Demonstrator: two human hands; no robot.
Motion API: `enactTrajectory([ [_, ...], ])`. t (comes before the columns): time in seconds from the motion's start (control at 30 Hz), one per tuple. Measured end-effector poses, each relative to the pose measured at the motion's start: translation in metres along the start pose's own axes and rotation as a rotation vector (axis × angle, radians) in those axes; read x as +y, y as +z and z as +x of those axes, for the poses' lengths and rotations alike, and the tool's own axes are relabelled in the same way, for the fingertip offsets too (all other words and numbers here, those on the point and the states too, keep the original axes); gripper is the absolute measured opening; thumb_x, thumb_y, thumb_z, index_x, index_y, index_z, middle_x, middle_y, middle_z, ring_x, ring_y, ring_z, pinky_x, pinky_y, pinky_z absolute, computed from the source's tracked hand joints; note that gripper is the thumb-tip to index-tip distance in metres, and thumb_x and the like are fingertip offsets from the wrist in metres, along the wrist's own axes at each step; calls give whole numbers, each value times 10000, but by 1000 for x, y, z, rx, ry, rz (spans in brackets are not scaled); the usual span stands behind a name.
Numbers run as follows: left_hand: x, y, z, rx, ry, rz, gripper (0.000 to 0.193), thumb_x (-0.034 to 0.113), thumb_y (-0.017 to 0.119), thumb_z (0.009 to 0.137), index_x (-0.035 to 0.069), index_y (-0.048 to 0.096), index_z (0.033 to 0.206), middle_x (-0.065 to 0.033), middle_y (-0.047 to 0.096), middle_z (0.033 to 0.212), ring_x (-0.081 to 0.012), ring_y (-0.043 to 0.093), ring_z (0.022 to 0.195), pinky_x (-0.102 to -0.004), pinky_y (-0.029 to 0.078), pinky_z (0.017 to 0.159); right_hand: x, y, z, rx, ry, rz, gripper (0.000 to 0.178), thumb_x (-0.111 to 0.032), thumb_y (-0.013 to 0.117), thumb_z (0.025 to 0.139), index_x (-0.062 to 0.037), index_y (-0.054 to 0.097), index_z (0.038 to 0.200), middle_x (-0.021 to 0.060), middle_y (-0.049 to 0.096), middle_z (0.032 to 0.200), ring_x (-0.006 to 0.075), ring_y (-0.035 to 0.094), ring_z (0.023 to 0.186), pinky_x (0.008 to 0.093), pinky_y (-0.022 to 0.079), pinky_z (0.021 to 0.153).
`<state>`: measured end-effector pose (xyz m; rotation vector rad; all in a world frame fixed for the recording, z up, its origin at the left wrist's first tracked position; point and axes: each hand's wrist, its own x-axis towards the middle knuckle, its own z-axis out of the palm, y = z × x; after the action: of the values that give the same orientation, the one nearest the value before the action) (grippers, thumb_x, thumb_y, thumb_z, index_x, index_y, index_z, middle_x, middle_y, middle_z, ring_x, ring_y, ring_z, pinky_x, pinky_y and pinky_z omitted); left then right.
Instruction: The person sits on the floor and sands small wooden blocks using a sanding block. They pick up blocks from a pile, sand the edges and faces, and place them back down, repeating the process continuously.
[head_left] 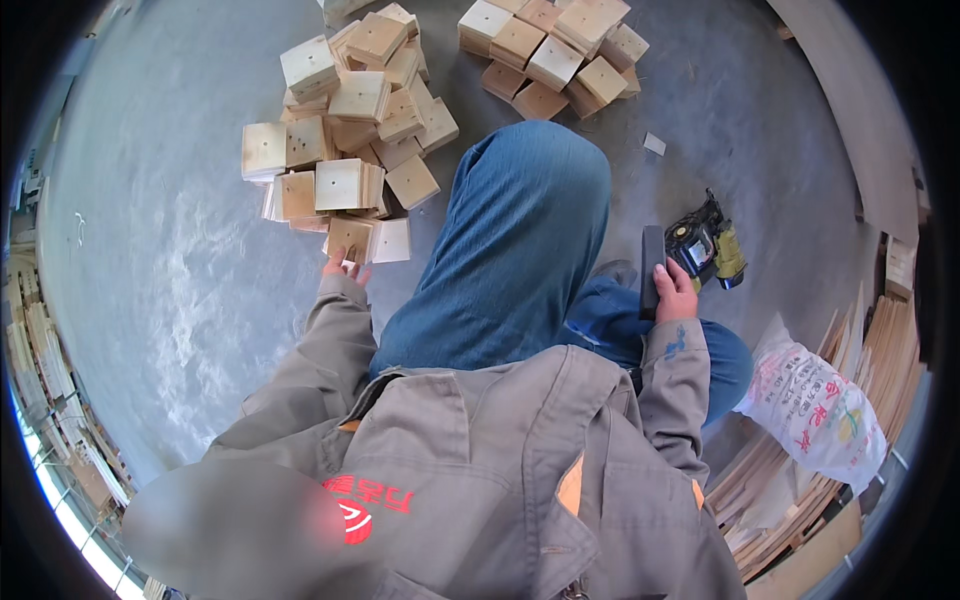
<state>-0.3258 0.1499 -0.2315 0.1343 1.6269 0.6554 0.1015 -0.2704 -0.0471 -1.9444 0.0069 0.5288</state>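
My left hand [346, 268] reaches to the near end of a heap of square wooden pieces, its fingers closed on the edge of a light-brown wooden square [349, 234]. A paler wooden square [391, 240] lies right beside it. On the other side of my raised knee, my right hand [677, 294] grips a long, dark grey rectangular bar [651, 272], held upright along the fingers; its exact kind does not show. Just beyond that hand, a black and yellow-green power tool [704, 240] rests on the floor.
The main heap of wooden squares [360, 97] spreads ahead on the left, with a second heap [554, 62] at the far middle. A small white card [654, 144] lies on the grey floor [170, 200]. To the right are a white printed sack [815, 410] and long wooden strips [893, 345].
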Motion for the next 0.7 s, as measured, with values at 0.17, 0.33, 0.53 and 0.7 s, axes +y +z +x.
enactTrajectory([
  [0.17, -4, -3, -6, -185, -77, -214, 567, 340, 598, 1014, 129, 382, 1494, -168, 403, 1483, -369, 417, 1381, -589, 338, 1162, 11, 2, 6, -44, 16, -17, 535, -165, 737, 952, 90, 552, 1384, 183, 635, 1311, 208, 648, 1129, 300, 526, 978],
  [0.33, 8, 12, -35, -263, -75, -258, 573, 376, 540, 1037, 103, 348, 1503, -186, 391, 1488, -376, 416, 1387, -583, 327, 1170, 10, 3, 5, -55, -3, -18, 542, -176, 743, 944, 87, 559, 1381, 186, 633, 1315, 214, 643, 1144, 306, 526, 977],
  [0.53, 15, 16, -27, -52, -50, 26, 591, 416, 543, 1032, 99, 368, 1499, -146, 413, 1512, -356, 461, 1355, -551, 372, 1139, 3, 4, 3, -49, -23, 14, 554, -203, 747, 943, 81, 563, 1382, 191, 634, 1325, 219, 627, 1178, 319, 499, 1018],
  [0.7, -1, 1, -17, -61, -84, 289, 561, 456, 613, 988, 117, 498, 1420, -97, 571, 1367, -294, 593, 1123, -484, 503, 966, 17, -1, 11, -31, -79, -34, 546, -230, 759, 934, 63, 593, 1363, 183, 652, 1313, 229, 631, 1182, 332, 491, 1027],
])
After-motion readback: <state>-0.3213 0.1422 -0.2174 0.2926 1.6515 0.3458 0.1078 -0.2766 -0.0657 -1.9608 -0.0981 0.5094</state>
